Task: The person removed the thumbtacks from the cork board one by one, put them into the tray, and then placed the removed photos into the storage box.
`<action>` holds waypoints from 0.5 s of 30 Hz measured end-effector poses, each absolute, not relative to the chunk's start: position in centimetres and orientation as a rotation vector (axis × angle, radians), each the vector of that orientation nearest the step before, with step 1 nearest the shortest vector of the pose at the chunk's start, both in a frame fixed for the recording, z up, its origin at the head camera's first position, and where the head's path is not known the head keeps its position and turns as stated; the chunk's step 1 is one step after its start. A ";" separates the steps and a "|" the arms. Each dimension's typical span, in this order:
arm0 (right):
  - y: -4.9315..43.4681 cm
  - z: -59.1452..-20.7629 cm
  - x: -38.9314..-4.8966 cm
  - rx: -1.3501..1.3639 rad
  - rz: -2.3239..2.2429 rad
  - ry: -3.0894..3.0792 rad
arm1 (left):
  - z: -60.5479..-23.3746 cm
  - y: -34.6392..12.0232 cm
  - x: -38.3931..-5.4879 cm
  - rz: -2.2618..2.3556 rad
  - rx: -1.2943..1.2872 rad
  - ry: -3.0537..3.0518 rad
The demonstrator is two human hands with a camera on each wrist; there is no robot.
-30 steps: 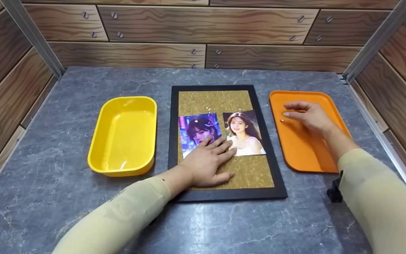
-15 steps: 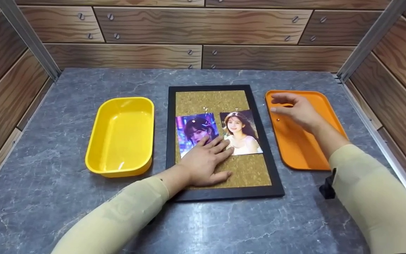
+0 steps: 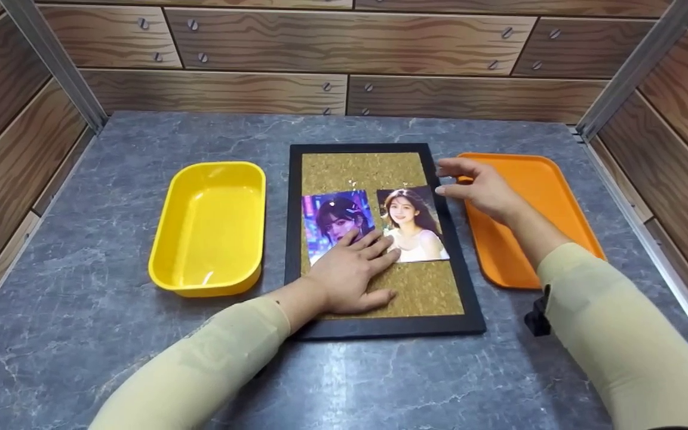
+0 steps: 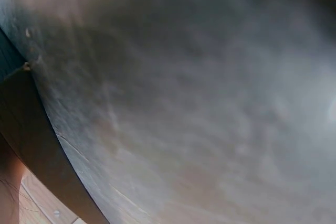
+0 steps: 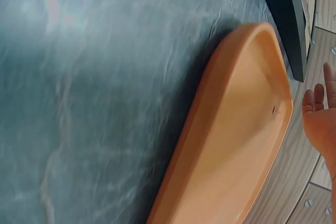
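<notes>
A black-framed cork board (image 3: 386,328) lies on the table. Two photo prints lie side by side on it: a purple one (image 3: 320,230) at left, and one of a figure in white (image 3: 418,239) at right. Small shiny bits, perhaps clear pins (image 3: 353,182), show at their upper edges. My left hand (image 3: 353,278) rests spread across the lower parts of both prints. Over the board's right border my right hand (image 3: 481,188) hovers, thumb and fingers apart, nothing visible between them. A tiny dark thing (image 5: 273,109) sits on the orange tray (image 3: 517,272), hidden in the head view.
Left of the board stands a deep yellow bin (image 3: 168,257). The orange tray is just right of the board. Wood-patterned panels (image 3: 350,42) enclose the grey marbled table (image 3: 380,388). The left wrist view is mostly blurred tabletop.
My right hand has moved left from over the orange tray to the board's right border. The tiny thing seen on the tray earlier is now behind that hand. The left hand stays put.
</notes>
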State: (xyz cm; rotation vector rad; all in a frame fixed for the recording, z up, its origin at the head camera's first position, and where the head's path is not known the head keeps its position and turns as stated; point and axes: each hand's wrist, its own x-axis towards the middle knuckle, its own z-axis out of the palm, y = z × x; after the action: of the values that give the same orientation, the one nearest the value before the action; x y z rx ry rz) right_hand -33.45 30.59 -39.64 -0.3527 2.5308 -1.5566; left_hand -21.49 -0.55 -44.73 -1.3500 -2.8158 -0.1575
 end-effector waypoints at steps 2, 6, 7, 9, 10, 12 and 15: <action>30.3 -39.7 -33.5 -0.375 -1.550 2.529 | -44.7 -0.4 -21.5 -0.155 -1.348 -2.819; 30.1 -39.9 -33.6 -0.385 -1.528 2.520 | -44.5 -0.4 -21.5 -0.149 -1.348 -2.822; 30.1 -40.0 -33.6 -0.383 -1.516 2.521 | -44.5 -0.4 -21.5 -0.147 -1.348 -2.820; 30.0 -40.0 -33.7 -0.376 -1.495 2.520 | -44.5 -0.4 -21.4 -0.144 -1.348 -2.820; 30.0 -40.1 -33.7 -0.377 -1.486 2.518 | -44.6 -0.4 -21.4 -0.143 -1.347 -2.818; 29.8 -40.1 -33.6 -0.377 -1.475 2.509 | -44.6 -0.4 -21.4 -0.144 -1.345 -2.812; 29.6 -40.1 -33.7 -0.381 -1.474 2.496 | -44.7 -0.5 -21.4 -0.146 -1.345 -2.815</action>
State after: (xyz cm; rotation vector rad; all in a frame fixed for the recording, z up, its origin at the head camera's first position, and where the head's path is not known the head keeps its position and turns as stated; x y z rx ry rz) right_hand -33.66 29.64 -40.14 -0.3807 2.4960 -1.4741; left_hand -21.43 -0.50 -44.66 -1.3447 -2.8148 -0.1462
